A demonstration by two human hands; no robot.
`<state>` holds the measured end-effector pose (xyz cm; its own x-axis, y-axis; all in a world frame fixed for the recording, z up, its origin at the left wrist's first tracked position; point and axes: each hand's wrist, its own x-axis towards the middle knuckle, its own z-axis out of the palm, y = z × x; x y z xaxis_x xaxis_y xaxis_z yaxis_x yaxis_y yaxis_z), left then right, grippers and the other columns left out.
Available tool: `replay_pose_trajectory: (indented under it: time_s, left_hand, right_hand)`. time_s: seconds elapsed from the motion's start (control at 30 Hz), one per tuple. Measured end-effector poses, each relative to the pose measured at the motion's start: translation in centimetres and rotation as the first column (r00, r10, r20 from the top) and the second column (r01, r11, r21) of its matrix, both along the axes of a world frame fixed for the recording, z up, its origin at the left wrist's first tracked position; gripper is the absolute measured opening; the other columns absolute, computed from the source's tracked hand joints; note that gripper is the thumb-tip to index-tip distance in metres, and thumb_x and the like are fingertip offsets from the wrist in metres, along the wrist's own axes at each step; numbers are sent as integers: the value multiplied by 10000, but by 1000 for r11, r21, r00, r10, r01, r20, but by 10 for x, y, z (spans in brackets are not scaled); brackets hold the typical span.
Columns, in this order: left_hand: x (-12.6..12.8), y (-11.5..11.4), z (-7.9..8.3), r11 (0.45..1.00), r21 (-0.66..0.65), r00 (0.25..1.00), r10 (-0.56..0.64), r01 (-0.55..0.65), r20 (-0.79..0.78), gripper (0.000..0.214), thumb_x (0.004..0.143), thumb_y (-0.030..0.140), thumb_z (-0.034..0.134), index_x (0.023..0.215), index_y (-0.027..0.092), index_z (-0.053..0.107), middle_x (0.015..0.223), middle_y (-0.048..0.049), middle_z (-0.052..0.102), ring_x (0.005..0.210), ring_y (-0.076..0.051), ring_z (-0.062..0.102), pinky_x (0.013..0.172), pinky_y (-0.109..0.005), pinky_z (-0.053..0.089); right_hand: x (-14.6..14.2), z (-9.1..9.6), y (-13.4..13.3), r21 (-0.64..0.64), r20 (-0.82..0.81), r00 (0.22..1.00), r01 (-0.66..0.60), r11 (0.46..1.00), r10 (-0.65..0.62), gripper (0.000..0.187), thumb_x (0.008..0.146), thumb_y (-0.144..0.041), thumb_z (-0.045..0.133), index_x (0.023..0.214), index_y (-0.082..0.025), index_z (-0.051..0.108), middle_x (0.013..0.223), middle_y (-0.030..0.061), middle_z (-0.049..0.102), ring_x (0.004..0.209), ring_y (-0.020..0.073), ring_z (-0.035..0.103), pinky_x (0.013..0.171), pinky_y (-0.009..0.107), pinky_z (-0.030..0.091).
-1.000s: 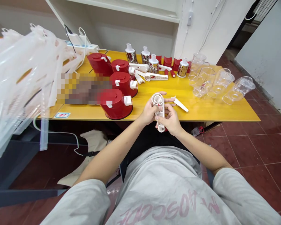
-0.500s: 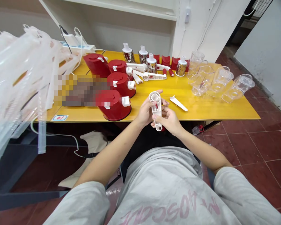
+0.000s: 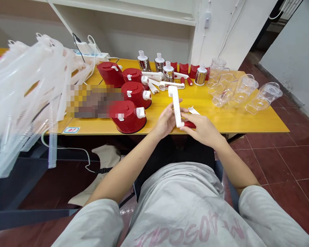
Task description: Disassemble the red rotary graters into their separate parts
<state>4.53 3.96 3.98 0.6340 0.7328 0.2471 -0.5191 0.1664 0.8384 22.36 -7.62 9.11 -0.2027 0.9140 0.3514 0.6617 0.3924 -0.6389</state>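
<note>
A white crank handle (image 3: 176, 109) with a red grip (image 3: 189, 125) is held up over the front edge of the table, its white arm seen from the side. My right hand (image 3: 203, 128) is closed around the red grip. Close beside the white arm is my left hand (image 3: 166, 121), fingers apart and partly behind the crank; whether they touch it is hard to see. A white cover strip (image 3: 193, 110) lies on the table just past my right hand, partly hidden by it.
Several red grater bases (image 3: 127, 116) stand to the left on the yellow table (image 3: 247, 123). Farther back are metal grater drums (image 3: 168, 72) and more white crank handles (image 3: 172, 85). Clear plastic hoppers (image 3: 243, 90) stand at right; plastic bags (image 3: 23, 103) hang over the left side.
The crank handle has turned from its open hollow face to its side and risen a little. My right hand has shifted to its red grip, and my left hand's fingers have loosened.
</note>
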Motion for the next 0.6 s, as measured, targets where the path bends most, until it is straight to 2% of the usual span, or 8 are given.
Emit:
replay_pose_trajectory:
  time_s: [0.07,0.17,0.27,0.37,0.43,0.5,0.6]
  left_hand:
    - [5,3,-5,999,41,1000,7,-6,-27,948,818,770,977,1538,218,703,1254,-132,875,1112,-290,862,878,-344,684]
    - [10,6,-11,995,79,994,63,-57,-84,774,817,616,1049,1424,213,789,1282,-116,867,1098,-237,844,899,-295,664]
    - [12,6,-13,995,58,990,89,-84,-105,745,830,637,1034,1402,220,805,1346,-109,836,1048,-218,824,857,-306,683]
    - [12,4,-12,989,48,985,146,-142,-91,817,799,665,1044,1441,235,775,1221,-80,822,939,-197,802,802,-311,689]
    - [12,5,-13,979,54,976,201,-197,-80,833,798,660,1046,1460,259,738,1160,-62,808,931,-203,808,808,-319,691]
    - [12,7,-15,968,39,966,250,-248,-72,834,775,648,1065,1426,274,700,1154,-53,802,979,-225,831,839,-337,699]
    - [14,9,-18,960,3,956,281,-282,-84,826,710,627,1110,1289,253,654,1135,-48,809,1018,-245,851,858,-348,704]
  right_hand:
    - [8,0,2,42,46,998,38,998,-40,518,1068,-374,794,1567,-238,771,1572,165,791,1440,453,748,1252,679,567]
    - [15,1,4,85,47,997,63,994,-67,455,1055,-382,815,1489,-245,814,1434,155,847,1317,408,793,1202,638,606]
    - [20,2,6,130,-18,995,97,987,-95,404,1005,-401,882,1373,-239,848,1295,134,867,1187,355,810,1158,587,632]
    - [24,1,11,104,-175,972,179,978,-159,461,926,-459,961,1318,-251,836,1236,105,863,1142,318,811,1098,533,663]
    - [27,1,15,-7,-382,904,205,979,-192,595,865,-483,1003,1374,-275,776,1189,73,855,1027,273,822,948,460,708]
    - [29,0,20,-121,-572,793,169,978,-208,686,822,-500,1027,1396,-293,713,1140,41,842,862,215,802,752,368,703]
    - [25,-4,25,-200,-672,711,95,975,-207,632,791,-555,1037,1252,-263,719,1103,38,834,797,175,777,615,284,659]
